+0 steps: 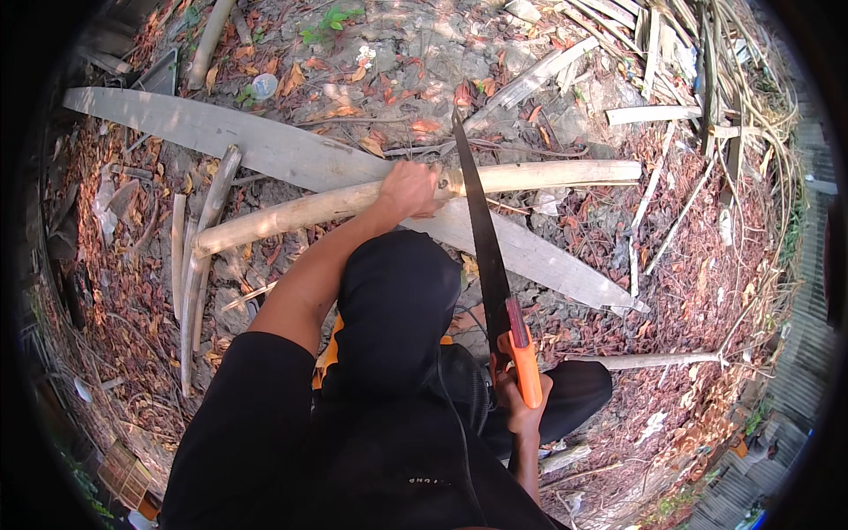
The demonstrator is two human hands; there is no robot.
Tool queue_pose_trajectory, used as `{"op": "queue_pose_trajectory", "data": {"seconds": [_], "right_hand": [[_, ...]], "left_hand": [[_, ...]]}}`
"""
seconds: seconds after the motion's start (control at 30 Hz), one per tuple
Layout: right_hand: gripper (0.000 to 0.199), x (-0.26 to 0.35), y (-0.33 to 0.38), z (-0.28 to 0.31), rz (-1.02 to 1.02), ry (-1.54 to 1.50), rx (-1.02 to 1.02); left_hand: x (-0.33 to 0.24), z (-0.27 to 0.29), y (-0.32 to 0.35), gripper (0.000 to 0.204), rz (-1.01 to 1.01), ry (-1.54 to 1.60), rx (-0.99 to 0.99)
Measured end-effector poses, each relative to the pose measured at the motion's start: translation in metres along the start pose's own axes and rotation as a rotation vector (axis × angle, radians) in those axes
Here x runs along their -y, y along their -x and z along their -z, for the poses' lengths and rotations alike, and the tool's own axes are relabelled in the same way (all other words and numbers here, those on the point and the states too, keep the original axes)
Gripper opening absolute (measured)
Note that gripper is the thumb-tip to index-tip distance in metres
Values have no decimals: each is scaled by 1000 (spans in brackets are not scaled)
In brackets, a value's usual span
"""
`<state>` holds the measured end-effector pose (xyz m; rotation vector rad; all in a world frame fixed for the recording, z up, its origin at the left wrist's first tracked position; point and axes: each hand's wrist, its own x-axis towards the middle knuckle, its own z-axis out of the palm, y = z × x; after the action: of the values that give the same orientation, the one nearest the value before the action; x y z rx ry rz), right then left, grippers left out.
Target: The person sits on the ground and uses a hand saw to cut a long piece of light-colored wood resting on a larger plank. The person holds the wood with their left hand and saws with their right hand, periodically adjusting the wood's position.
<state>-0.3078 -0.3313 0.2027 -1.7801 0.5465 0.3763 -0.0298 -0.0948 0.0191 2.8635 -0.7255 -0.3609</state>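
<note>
The left hand (408,188) is closed tight around a long pole (371,201) that lies across a flat board (265,146) on the ground. The right hand (517,389) grips the orange handle of a saw (481,238). Its blade rests on the pole, just beside the left hand. Keep the pole still, saw straight, and keep fingers away from the blade.

Bamboo pole (353,201): pale, dry, matt. Hand saw (491,256): dark dull metal blade, glossy orange plastic handle. Plank (265,146): grey weathered wood.

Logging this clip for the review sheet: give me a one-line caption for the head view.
Left hand grips a pale bamboo pole while right hand holds an orange-handled handsaw across it, over leaf-strewn ground.
</note>
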Motion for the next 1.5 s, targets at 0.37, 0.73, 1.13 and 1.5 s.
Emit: {"op": "queue_pose_trajectory", "data": {"seconds": [0.37, 0.73, 1.13, 1.5], "right_hand": [[12, -5, 8, 0, 155, 196, -6], [23, -22, 15, 7, 298, 303, 26], [14, -5, -4, 3, 259, 167, 7], [17, 11, -27, -2, 334, 318, -18]], "left_hand": [[-2, 5, 0, 70, 42, 61, 48], [3, -1, 3, 72, 16, 71, 8], [-3, 8, 3, 74, 43, 26, -7], [-6, 5, 4, 77, 56, 20, -11]]}}
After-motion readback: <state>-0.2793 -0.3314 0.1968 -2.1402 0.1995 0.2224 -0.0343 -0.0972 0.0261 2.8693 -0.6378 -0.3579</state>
